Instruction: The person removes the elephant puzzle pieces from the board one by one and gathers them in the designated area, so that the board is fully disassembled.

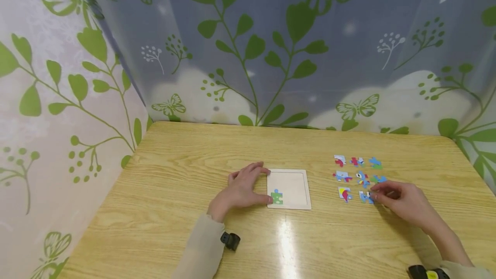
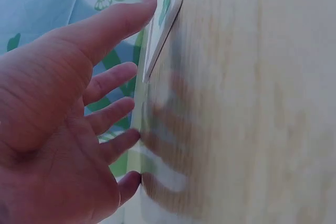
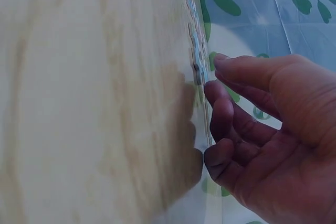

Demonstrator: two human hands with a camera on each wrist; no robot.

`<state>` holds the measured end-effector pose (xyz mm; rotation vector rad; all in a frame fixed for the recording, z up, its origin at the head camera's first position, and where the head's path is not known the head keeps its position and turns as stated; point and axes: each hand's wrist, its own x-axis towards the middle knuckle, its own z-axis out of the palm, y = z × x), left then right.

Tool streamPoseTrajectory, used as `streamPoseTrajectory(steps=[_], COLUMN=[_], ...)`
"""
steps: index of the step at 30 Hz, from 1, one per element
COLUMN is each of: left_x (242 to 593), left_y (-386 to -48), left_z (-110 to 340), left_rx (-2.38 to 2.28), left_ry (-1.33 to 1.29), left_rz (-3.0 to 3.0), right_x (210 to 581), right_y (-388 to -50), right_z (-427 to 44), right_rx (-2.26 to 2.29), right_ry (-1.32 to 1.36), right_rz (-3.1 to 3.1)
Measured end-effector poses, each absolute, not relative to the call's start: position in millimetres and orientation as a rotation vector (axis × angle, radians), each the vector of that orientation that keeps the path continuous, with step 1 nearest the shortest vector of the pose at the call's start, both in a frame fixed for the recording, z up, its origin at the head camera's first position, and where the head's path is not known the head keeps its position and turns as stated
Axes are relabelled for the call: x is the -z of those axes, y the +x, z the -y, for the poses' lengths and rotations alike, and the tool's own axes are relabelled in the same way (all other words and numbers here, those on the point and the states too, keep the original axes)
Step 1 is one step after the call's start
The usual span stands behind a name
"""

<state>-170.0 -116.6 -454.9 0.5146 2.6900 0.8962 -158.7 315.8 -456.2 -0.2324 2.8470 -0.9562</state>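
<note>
A square white puzzle tray [image 1: 294, 186] lies flat on the wooden table. One green puzzle piece [image 1: 277, 197] with a blue knob sits inside its lower left corner. My left hand [image 1: 244, 186] is at the tray's left side, thumb by the lower corner and fingertips by the upper one, fingers spread. Loose puzzle pieces [image 1: 342, 176] lie to the right in three rows. At the bottom row my right hand [image 1: 404, 201] has thumb and forefinger beside a blue-and-white puzzle piece [image 1: 364, 196]. In the right wrist view, thumb and forefinger are apart with nothing visible between them.
The wooden table [image 1: 186, 171] reaches back to a curtain [image 1: 271, 55] printed with leaves and butterflies. A similar patterned cloth [image 1: 58, 98] hangs along the left side. Dark bands [image 1: 231, 241] are worn on both wrists.
</note>
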Motion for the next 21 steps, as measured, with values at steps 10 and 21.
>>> streamPoseTrajectory(steps=[10,21], left_x=[457.2,458.3], left_y=[-158.5,-157.4], left_z=[113.9,115.6], left_rx=[-0.882,-0.901], left_ry=[0.504,0.517], left_rz=[-2.696,-2.693], right_x=[451.5,447.9], right_y=[-153.9,-160.5], right_z=[-291.9,-251.9], right_rx=[1.032,1.138], right_ry=[-0.349,-0.526], right_rz=[-2.897,-2.832])
